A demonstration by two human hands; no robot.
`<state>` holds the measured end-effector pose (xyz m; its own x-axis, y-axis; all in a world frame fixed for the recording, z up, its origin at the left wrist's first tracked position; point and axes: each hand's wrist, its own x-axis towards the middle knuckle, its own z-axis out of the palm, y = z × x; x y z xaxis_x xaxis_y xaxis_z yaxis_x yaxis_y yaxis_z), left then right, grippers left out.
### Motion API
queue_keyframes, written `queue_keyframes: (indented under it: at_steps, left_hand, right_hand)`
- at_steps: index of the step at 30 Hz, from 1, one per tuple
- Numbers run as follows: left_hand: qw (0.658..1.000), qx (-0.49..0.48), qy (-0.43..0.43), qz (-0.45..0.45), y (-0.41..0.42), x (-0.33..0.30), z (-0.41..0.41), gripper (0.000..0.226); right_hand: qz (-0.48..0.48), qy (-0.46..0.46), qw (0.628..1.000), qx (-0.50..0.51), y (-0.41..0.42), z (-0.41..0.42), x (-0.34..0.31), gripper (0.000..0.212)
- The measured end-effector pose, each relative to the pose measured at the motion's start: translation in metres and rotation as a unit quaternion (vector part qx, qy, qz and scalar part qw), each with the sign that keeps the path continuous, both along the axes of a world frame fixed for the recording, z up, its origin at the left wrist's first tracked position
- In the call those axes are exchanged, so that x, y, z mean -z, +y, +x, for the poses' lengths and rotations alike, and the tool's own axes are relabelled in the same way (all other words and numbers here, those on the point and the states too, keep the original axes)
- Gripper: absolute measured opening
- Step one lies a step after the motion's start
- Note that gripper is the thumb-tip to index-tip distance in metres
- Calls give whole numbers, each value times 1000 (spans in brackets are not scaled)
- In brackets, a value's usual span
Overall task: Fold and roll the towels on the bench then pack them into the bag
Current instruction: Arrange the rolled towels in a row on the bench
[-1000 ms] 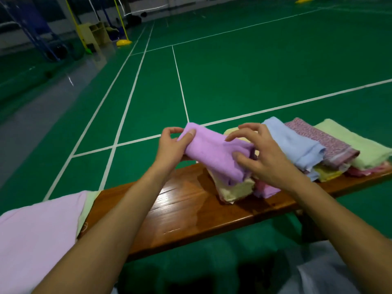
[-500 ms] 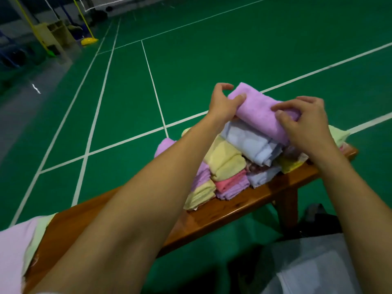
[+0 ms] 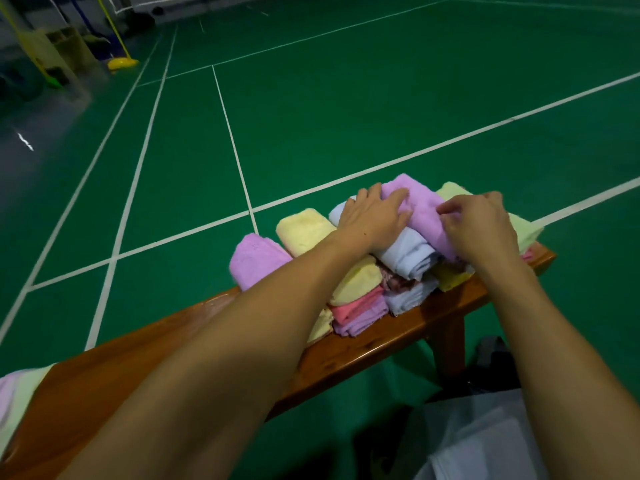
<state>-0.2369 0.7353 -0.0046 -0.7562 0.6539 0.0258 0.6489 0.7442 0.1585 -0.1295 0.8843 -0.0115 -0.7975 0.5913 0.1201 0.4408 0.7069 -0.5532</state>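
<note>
**Lilac roll set on top of the towel pile**

A rolled lilac towel [image 3: 420, 209] lies on top of the pile of rolled towels at the far end of the wooden tabletop [image 3: 374, 344]. Its long axis runs crosswise to the bench, from the far court side back toward the person, and the near end dips slightly. The left hand [image 3: 375, 218] lies on the roll's left flank with fingers nearly straight, pressing it. The right hand [image 3: 481, 226] has its fingers curled down over the near end, pinching the cloth.

Counted in the pile: two lilac rolls on top, the held one and another [image 3: 258, 259] at the left end; one yellow roll [image 3: 304, 230]; one pale blue roll [image 3: 407, 254]; one light green roll [image 3: 523, 230] behind the right hand. Lower layers show pink, yellow, patterned and white ends, too overlapped to count.

A whitish bag [image 3: 485, 441] sits on the floor below the right forearm. Flat pale towels [image 3: 14, 400] hang over the tabletop's near left end.
</note>
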Motion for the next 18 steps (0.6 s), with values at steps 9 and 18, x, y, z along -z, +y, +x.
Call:
queue_keyframes:
  at_steps: [9, 18]
  left_hand:
    - [985, 56, -46, 158, -99, -39, 54, 49]
    - [967, -38, -19, 250, -268, -59, 107, 24]
  right_hand:
    - [65, 2, 998, 20, -15, 10, -12, 28]
    - [79, 190, 940, -274, -165, 25, -26, 14]
